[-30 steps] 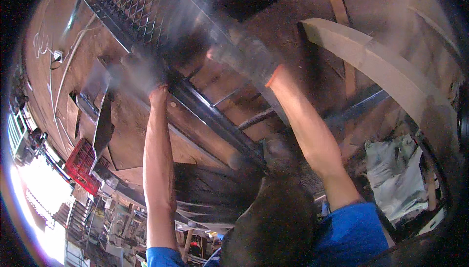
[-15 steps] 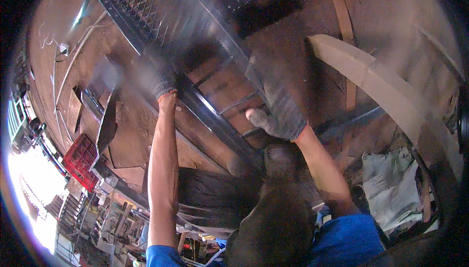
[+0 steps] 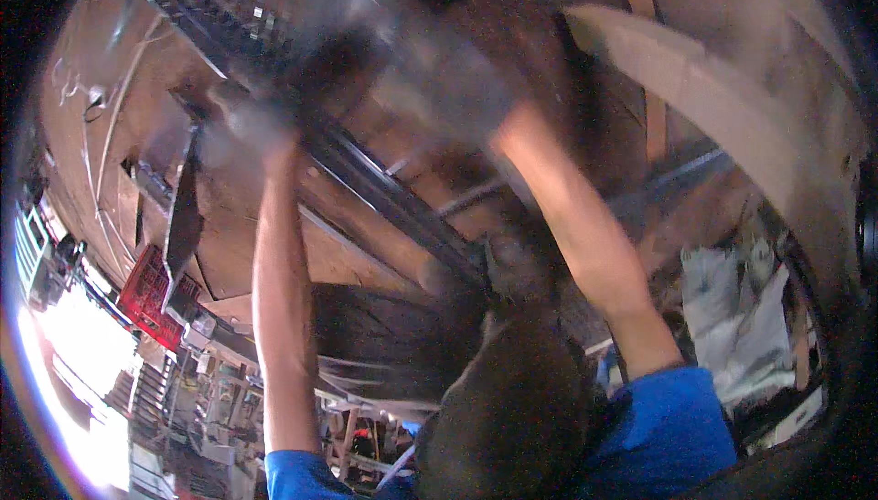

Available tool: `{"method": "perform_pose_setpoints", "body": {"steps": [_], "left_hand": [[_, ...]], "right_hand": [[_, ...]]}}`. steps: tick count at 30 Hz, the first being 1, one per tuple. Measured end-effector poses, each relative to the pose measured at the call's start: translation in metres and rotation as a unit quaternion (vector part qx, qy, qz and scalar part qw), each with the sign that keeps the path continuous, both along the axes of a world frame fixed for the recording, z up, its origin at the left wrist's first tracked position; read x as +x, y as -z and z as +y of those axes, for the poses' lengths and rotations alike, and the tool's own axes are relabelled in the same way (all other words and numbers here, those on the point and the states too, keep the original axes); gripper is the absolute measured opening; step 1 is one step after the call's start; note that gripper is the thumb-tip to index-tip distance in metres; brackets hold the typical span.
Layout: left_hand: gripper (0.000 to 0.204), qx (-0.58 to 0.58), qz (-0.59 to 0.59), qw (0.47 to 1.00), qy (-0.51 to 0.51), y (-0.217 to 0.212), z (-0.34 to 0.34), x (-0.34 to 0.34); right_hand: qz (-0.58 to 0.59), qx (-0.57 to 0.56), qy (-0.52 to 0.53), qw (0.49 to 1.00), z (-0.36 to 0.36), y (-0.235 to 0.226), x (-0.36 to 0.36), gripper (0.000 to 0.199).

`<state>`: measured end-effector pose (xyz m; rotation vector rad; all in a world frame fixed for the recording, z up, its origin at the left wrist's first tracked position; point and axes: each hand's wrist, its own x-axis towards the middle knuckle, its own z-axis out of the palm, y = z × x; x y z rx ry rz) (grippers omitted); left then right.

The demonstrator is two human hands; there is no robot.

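A dark metal frame (image 3: 393, 198) with long rails and short crossbars runs slantwise under my arms, and a mesh panel (image 3: 215, 2) makes up its far left part. My left hand (image 3: 256, 121), in a grey work glove, is at the frame's left rail near the mesh. My right hand (image 3: 448, 84), gloved in dark grey, reaches over the right side of the frame, farther up than its crossbars. Motion smears the fingers of both hands, so whether either one grips the metal cannot be made out.
A curved beige strip (image 3: 695, 89) arches on the right, above a crumpled pale sheet (image 3: 736, 317). To the left are a red plastic crate (image 3: 151, 294), an upright dark metal plate (image 3: 183, 212) and a pale cable (image 3: 119, 139). Cluttered workshop goods lie at lower left.
My right hand has moved up and left, away from the crossbars, its arm stretched farther out. My left hand has shifted slightly up and left. The frame sits a little higher and farther left in view.
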<state>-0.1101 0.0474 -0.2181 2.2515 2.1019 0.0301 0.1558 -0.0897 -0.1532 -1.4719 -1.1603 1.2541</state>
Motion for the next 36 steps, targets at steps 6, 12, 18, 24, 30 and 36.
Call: {"method": "perform_pose_setpoints", "body": {"steps": [6, 12, 18, 24, 30, 36], "left_hand": [[0.054, 0.041, -0.149, 0.975, 0.162, 0.027, 0.037, -0.065], [0.073, 0.151, 0.267, 0.921, 0.238, 0.008, 0.025, -0.058], [0.075, 0.079, 0.273, 0.934, 0.215, 0.016, 0.014, -0.007], [0.070, 0.136, 0.320, 0.905, 0.246, 0.027, 0.022, -0.038], [0.070, 0.138, 0.278, 0.922, 0.233, 0.019, 0.025, -0.038], [0.070, 0.140, 0.260, 0.929, 0.224, 0.019, 0.024, -0.041]], "right_hand": [[-0.068, -0.029, 0.067, 0.995, -0.132, 0.004, -0.022, 0.056], [-0.052, -0.218, 0.110, 0.968, -0.309, -0.038, -0.028, 0.046], [-0.323, -0.040, 0.002, 0.946, -0.242, 0.014, -0.024, 0.046], [-0.099, -0.208, 0.135, 0.964, -0.288, -0.033, -0.031, 0.042], [-0.449, -0.152, 0.002, 0.880, -0.377, -0.024, -0.036, 0.044], [-0.182, -0.242, 0.129, 0.944, -0.333, -0.039, -0.030, 0.042]]}}
